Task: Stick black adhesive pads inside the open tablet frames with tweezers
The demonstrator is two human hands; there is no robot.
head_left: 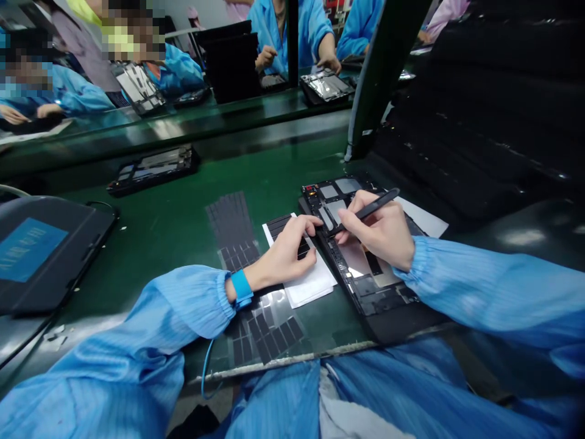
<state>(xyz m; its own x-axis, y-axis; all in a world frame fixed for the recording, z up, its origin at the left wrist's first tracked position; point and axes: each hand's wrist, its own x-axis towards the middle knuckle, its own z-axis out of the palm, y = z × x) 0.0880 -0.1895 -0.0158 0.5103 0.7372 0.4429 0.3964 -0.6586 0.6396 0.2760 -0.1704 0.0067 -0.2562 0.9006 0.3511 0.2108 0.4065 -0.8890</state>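
Opened tablet (354,259) lies slanted right of centre, internals facing up. Right hand (381,228) over it, fingers closed round a black pen-like tool (377,204); tip hard to make out. Left hand (292,250) over a white sheet (311,283) bearing black strips, thumb and forefinger apart, nothing visible between. Risk, as judged: a tool slip could scratch exposed parts; a dragging left cuff (223,299) could shift nearby strips. Tablet's lower end sits near the front edge of the table (164,231); dark pile (479,110) crowds upper right; open room left of centre.
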